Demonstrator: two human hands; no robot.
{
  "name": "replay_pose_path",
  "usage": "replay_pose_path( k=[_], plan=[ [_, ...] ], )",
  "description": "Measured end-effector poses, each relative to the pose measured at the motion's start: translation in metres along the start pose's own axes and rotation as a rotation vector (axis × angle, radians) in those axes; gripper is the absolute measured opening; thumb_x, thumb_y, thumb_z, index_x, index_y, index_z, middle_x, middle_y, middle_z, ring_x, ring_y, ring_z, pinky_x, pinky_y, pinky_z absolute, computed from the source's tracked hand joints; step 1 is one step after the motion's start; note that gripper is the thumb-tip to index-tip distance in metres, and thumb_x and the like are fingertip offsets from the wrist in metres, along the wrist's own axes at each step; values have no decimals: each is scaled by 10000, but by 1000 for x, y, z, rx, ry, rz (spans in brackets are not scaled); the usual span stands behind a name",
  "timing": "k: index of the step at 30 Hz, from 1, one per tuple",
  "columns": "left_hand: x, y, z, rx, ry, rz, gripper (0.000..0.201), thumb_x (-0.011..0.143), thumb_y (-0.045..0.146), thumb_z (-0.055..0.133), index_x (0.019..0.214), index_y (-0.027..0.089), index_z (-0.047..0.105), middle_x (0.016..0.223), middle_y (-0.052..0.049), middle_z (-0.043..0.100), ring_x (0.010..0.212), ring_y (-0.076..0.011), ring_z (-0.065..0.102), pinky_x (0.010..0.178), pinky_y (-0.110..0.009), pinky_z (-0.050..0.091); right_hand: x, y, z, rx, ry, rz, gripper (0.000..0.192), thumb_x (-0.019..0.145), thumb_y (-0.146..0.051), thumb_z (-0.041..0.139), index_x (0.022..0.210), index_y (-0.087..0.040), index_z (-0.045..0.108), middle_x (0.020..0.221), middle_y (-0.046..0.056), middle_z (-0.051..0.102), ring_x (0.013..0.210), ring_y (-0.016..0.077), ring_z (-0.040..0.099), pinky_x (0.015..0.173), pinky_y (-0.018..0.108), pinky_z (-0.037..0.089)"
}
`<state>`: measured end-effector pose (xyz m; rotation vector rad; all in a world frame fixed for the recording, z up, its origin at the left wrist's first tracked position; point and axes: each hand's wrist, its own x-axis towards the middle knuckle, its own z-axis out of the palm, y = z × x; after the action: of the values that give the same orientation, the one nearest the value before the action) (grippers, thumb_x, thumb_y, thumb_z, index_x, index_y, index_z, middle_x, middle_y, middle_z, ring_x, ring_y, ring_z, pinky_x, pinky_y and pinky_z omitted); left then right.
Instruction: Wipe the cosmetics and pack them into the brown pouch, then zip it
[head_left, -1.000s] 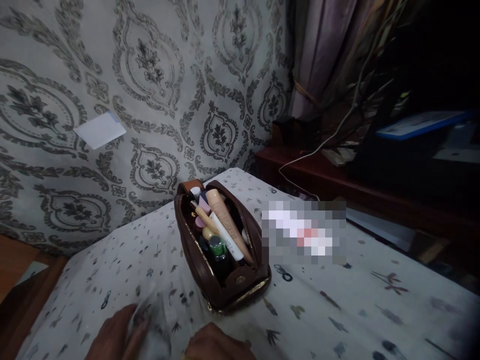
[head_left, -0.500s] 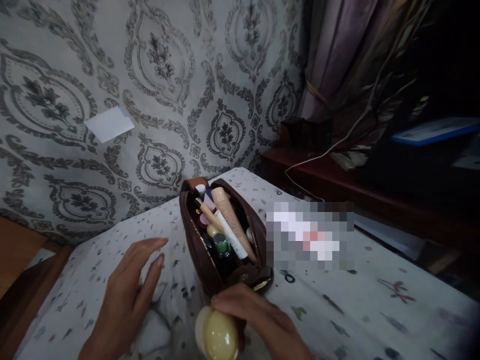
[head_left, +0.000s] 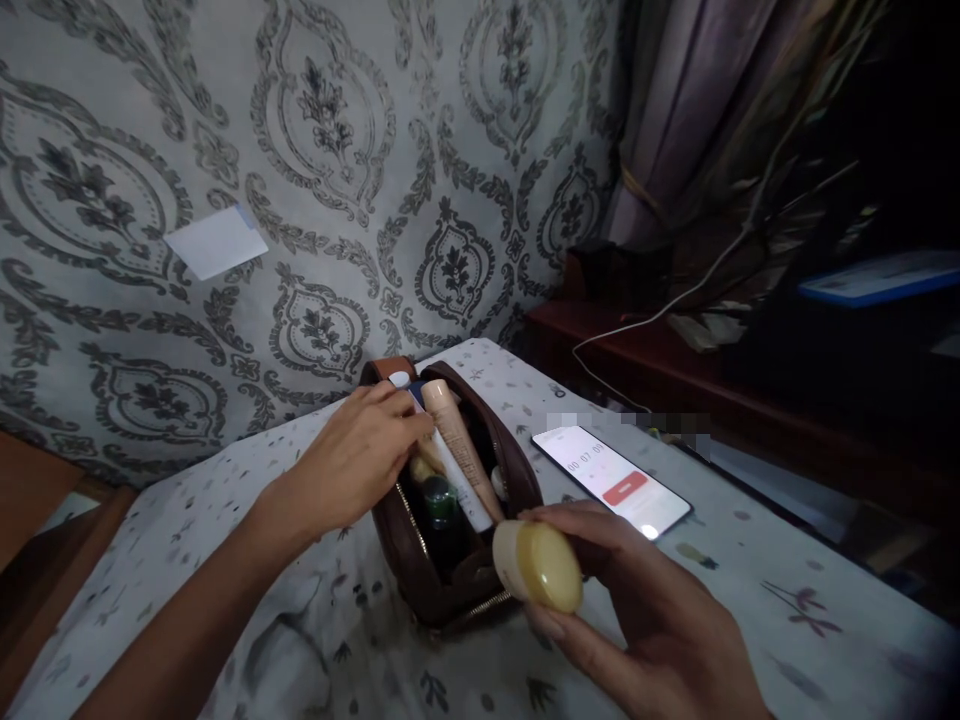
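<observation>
An open brown leather pouch (head_left: 420,575) lies on a bed with a patterned sheet (head_left: 750,600). Inside it stand several cosmetic tubes and bottles, among them a beige tube (head_left: 459,445) and a green-capped bottle (head_left: 441,497). My left hand (head_left: 360,460) reaches into the pouch's far end, its fingers touching the items there. My right hand (head_left: 637,610) holds a small round yellowish jar (head_left: 538,565) just above the pouch's near right edge.
A phone (head_left: 611,480) with a lit timer screen lies on the sheet right of the pouch. Behind is a damask-patterned wall with a white paper (head_left: 216,241) stuck on it. A dark wooden shelf (head_left: 675,350) with a white cable and a curtain stand at the right.
My left hand has moved from the sheet into the pouch's far end. My right hand has lifted the yellowish jar up and to the right, beside the pouch.
</observation>
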<state>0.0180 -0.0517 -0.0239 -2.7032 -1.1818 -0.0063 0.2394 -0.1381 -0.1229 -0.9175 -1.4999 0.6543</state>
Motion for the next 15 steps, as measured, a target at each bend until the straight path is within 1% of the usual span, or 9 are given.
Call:
replay_pose_path(
  k=[2,4,6,8,11,15],
  plan=[
    [3,-2,-1,-19,8,9,238,932,124,420,988,203,637,1007,-65,631,967,-241,546,867,-405,450,-1,5,-1,17,15,26,262,793,-335,747,1042,-290,679,930,47,736,778,201,724,642,256,624],
    [7,-6,-1,-79,52,-4,253,916,102,407,1015,202,617,1049,-65,627,1000,-234,551,878,-388,460,-3,10,-2,21,26,44,275,789,-332,754,1050,-286,680,925,47,735,776,199,723,642,250,625],
    [15,-12,3,-140,109,-18,308,898,72,389,1068,200,611,1105,-69,620,1072,-230,551,917,-374,463,-6,15,0,26,37,30,276,793,-313,753,1058,-282,680,930,45,734,781,191,723,650,237,622],
    [24,-19,9,-182,130,-20,364,897,59,370,1128,203,613,1158,-72,618,1132,-227,547,967,-372,453,-8,20,3,27,44,-6,272,801,-283,747,1064,-283,678,941,41,734,800,184,725,658,219,615],
    [37,-26,19,-224,103,-19,372,926,95,362,1165,210,625,1158,-76,636,1137,-225,567,1007,-379,438,-12,27,6,19,38,-33,283,811,-248,735,1084,-285,675,943,32,731,805,173,722,653,199,605],
    [46,-31,26,-318,72,-66,350,987,252,374,1257,226,594,1083,-64,677,1066,-226,613,967,-367,454,-16,33,4,22,29,-15,300,819,-234,726,1110,-281,671,936,27,725,781,160,713,636,193,599]
  ],
)
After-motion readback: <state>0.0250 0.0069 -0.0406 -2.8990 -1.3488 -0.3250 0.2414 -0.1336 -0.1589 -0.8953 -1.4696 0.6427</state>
